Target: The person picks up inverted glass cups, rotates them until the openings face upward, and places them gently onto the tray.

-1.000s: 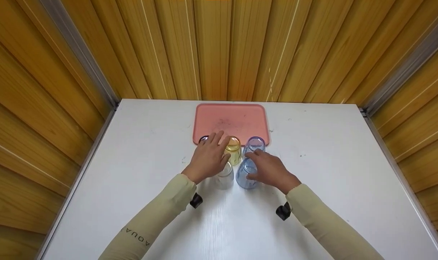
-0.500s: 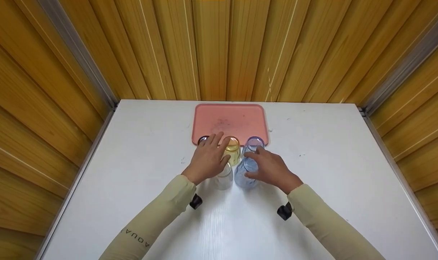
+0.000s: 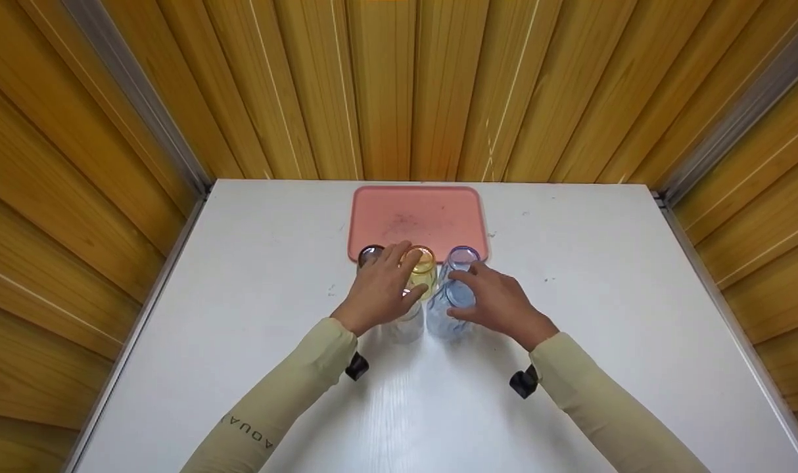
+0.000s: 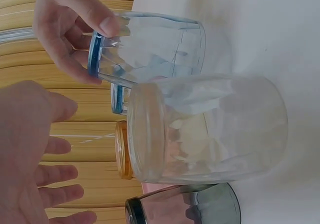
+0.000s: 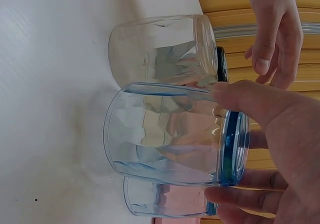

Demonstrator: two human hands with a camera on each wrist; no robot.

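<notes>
Several upside-down drinking glasses stand grouped on the white table. My right hand (image 3: pixel 501 302) pinches the near light-blue glass (image 5: pixel 170 134) by its thick base, thumb on one side and fingers on the other. My left hand (image 3: pixel 379 289) is spread over the clear glass (image 4: pixel 215 129), its fingers apart from the glass in the left wrist view. Behind these stand a yellow glass (image 3: pixel 425 279), a second bluish glass (image 3: pixel 463 257) on the right, and a dark grey glass (image 4: pixel 195 204) on the left, partly covered by my left hand in the head view.
A pink tray (image 3: pixel 415 213) lies at the far side of the white table (image 3: pixel 274 263), just behind the glasses. Wood-patterned panels (image 3: pixel 386 92) enclose the back and both sides.
My right hand has shifted slightly right and away from me, and the base of the near blue glass has moved with it. The left hand stays over the clear glass, its thumb slightly farther out.
</notes>
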